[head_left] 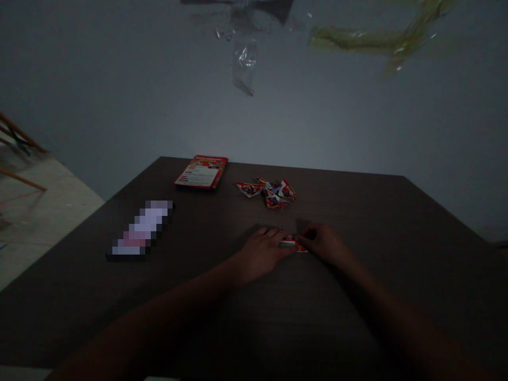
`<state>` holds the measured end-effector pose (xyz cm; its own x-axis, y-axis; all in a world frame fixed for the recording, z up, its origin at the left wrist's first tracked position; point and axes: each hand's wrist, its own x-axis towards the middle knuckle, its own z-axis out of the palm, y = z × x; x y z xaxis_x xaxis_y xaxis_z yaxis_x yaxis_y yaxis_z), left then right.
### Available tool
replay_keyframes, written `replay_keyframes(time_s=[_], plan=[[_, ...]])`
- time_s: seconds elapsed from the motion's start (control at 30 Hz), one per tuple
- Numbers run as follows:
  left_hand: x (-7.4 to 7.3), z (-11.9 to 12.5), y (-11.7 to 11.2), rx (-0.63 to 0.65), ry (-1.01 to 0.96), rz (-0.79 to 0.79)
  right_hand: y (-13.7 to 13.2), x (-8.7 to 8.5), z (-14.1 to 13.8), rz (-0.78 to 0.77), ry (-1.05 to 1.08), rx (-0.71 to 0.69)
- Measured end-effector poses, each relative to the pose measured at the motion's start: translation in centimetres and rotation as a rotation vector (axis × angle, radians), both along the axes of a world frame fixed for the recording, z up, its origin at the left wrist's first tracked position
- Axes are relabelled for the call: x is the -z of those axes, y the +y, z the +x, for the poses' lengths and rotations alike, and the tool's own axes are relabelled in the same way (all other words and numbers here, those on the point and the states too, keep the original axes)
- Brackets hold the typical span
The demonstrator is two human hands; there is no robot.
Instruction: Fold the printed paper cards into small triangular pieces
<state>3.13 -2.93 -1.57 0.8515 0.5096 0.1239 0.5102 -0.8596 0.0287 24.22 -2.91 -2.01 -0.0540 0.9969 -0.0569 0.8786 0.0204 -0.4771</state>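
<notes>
Both my hands rest on a dark wooden table (pixel 357 317) in dim light. Between them lies a small red and white piece of paper (pixel 292 244), pressed flat to the table. My left hand (pixel 264 250) lies palm down, its fingers laid flat on the paper's left part. My right hand (pixel 323 242) has its fingers bent and pinched on the paper's right end. Most of the paper is hidden under the fingers.
Beyond the hands lies a heap of folded red and white paper pieces (pixel 270 191). A red printed card pack (pixel 201 172) is at the far left. A blurred-out flat object (pixel 141 228) sits left. Chair legs (pixel 19 143) stand at the far left.
</notes>
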Motion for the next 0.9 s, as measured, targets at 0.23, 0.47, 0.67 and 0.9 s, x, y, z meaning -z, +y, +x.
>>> replay_keyframes(time_s=[0.23,0.47,0.67,0.9], plan=[[0.4,-0.1,0.1,-0.008,-0.005,-0.003,0.0,0.2,0.2,-0.004,-0.005,-0.010],[0.3,-0.2,0.1,-0.013,0.000,-0.011,-0.8,0.0,1.2,-0.039,0.067,-0.039],[0.2,-0.2,0.1,-0.015,-0.001,-0.024,-1.2,-0.2,1.9,-0.073,0.105,-0.079],[0.0,-0.1,0.1,-0.015,0.011,-0.011,-0.9,0.0,1.3,-0.019,0.085,-0.018]])
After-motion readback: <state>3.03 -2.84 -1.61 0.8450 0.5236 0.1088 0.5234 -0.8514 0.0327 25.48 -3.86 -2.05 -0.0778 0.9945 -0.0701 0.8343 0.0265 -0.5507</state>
